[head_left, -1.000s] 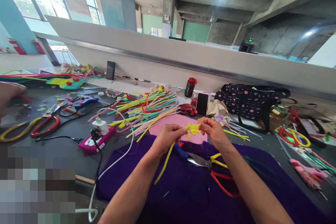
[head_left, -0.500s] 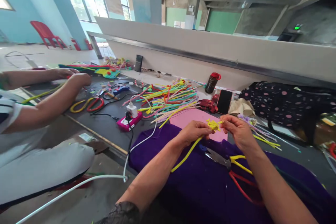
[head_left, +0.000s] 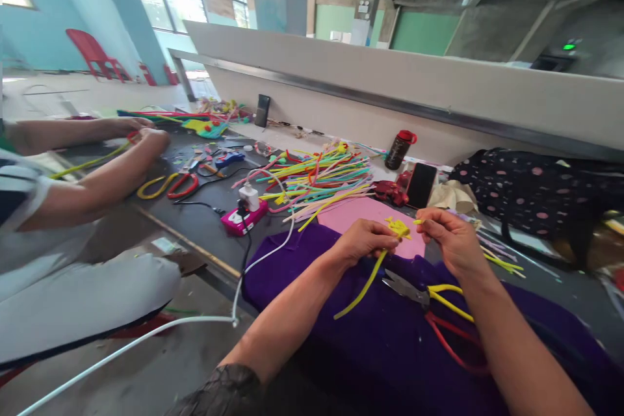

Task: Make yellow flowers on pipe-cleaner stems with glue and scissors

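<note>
Pinched in my left hand (head_left: 366, 238) is a yellow pipe-cleaner flower (head_left: 398, 227), its long yellow stem (head_left: 361, 289) hanging down to the left. Just right of the flower, my right hand (head_left: 447, 234) is closed, thumb and fingertips together on a short yellow pipe-cleaner piece (head_left: 418, 221). A narrow gap shows between that piece and the flower. Below both hands, scissors (head_left: 405, 287) with one yellow and one red handle lie on purple cloth (head_left: 351, 344) over my lap. Behind the flower is a pink sheet (head_left: 341, 211) on the table.
Many coloured pipe cleaners (head_left: 316, 175) lie beyond the pink sheet. A pink power strip (head_left: 244, 218) with a white cable is left of them. A bottle (head_left: 400, 151), a phone (head_left: 421, 185) and a dark patterned bag (head_left: 531, 198) stand behind. A co-worker's arms (head_left: 102, 175) are at left, near other scissors (head_left: 181, 186).
My right hand has drawn slightly away from the flower, so the short yellow piece now shows apart from it. The stem swings a little right. The view has shifted slightly.
</note>
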A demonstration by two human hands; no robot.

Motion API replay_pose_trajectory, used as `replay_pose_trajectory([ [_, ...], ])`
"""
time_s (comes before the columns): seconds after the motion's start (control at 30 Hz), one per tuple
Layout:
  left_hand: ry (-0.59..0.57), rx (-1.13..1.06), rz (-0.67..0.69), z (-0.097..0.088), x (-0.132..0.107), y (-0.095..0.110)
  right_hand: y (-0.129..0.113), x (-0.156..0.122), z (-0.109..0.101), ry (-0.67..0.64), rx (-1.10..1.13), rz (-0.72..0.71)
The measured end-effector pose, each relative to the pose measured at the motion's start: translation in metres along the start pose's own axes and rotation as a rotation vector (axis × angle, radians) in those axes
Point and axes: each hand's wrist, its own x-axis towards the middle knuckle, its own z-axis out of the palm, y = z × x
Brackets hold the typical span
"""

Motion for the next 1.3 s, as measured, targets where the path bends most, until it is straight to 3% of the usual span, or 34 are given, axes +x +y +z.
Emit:
replay_pose_trajectory([
  [0.4, 0.016, 0.046, -0.083, -0.007, 0.007, 0.0, -0.002, 0.005, 0.007, -0.087, 0.052, 0.027],
  [0.63, -0.018, -0.099, -0.156, -0.013, 0.009, 0.002, 0.009, 0.007, 0.004, -0.062, 0.156, 0.097],
  [0.93, -0.049, -0.124, -0.151, -0.013, 0.01, -0.001, -0.002, 0.004, 0.011, -0.144, 0.047, 0.047],
  [1.17, -0.105, -0.189, -0.15, -0.017, 0.01, 0.0, 0.009, 0.008, 0.004, 0.013, 0.157, 0.107],
  [1.3, -0.064, -0.183, -0.117, -0.015, 0.007, 0.005, 0.01, 0.009, 0.003, 0.011, 0.153, 0.111],
])
